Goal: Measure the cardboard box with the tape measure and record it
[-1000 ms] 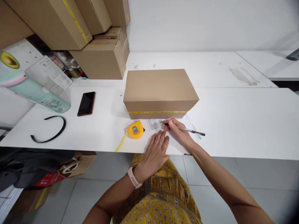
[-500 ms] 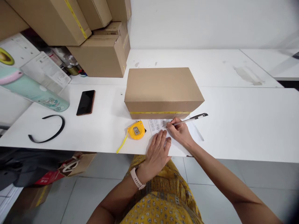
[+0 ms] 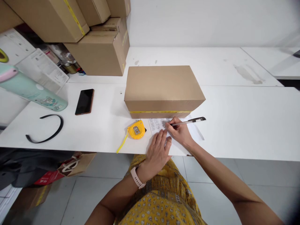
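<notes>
My right hand (image 3: 179,132) grips a pen (image 3: 189,121), its tip down on a printed sheet of paper (image 3: 156,124) that lies at the table's front edge. My left hand (image 3: 157,152) lies flat on the lower part of that sheet, fingers stretched out, with a pale watch on the wrist. Just behind the paper stands a closed brown cardboard box (image 3: 161,89) with a yellow tape band along its front. A yellow tape measure (image 3: 136,130) rests left of the paper, a short length of its tape hanging over the edge.
On the white table (image 3: 234,125), a black phone (image 3: 84,101), a curved black band (image 3: 45,131) and a mint-green bottle (image 3: 32,91) lie to the left. Stacked cardboard boxes (image 3: 103,51) fill the back left corner. A paper bag (image 3: 75,164) sits on the floor below.
The pen swung from pointing low to the right to angling up, and its tip now rests on the printed rows. My left hand stayed flat on the paper.
</notes>
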Available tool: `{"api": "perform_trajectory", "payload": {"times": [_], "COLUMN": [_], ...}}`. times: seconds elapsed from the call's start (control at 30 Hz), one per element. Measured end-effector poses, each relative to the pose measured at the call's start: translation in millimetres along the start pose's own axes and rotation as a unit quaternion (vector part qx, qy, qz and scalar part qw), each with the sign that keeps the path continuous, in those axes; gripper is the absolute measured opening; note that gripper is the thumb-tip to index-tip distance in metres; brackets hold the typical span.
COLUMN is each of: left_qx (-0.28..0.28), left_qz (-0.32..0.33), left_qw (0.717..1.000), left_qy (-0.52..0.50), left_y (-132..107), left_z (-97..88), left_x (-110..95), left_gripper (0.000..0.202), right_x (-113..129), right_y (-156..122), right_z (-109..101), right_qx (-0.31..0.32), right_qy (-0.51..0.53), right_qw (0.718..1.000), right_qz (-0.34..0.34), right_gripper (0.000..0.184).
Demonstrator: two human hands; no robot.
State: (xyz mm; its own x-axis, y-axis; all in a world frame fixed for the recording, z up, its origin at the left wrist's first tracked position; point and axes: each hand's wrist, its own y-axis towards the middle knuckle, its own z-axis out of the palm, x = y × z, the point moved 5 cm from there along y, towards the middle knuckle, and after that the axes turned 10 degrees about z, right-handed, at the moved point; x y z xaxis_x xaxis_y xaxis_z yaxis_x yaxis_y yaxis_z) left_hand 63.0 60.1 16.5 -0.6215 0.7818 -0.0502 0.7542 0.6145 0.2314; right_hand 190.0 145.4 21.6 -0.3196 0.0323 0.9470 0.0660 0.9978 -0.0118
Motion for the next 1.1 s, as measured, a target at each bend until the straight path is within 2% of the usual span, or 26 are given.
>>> {"api": "perform_trajectory", "payload": {"times": [0.53, 0.8, 1.1], "left_qx": [0.007, 0.022, 0.017], "left_qz": [0.001, -0.002, -0.001], "left_qw": [1.0, 1.0, 1.0], "left_qy": [0.003, -0.008, -0.008], "left_y": [0.2, 0.4, -0.8], "left_z": [-2.5, -1.3, -0.7], "left_x": [0.3, -0.3, 0.4], "left_gripper": [0.08, 0.08, 0.079], "right_x": [-3.6, -1.7, -4.4], "right_y": [-0.7, 0.8, 1.0], "right_z": [1.5, -0.9, -0.6], "right_qx": [0.012, -0.01, -0.007], "right_qy": [-0.007, 0.004, -0.008], "right_qw": [1.0, 1.0, 1.0], "right_qz": [0.002, 0.018, 0.016], "right_gripper": [0.028, 0.031, 0.032]}}
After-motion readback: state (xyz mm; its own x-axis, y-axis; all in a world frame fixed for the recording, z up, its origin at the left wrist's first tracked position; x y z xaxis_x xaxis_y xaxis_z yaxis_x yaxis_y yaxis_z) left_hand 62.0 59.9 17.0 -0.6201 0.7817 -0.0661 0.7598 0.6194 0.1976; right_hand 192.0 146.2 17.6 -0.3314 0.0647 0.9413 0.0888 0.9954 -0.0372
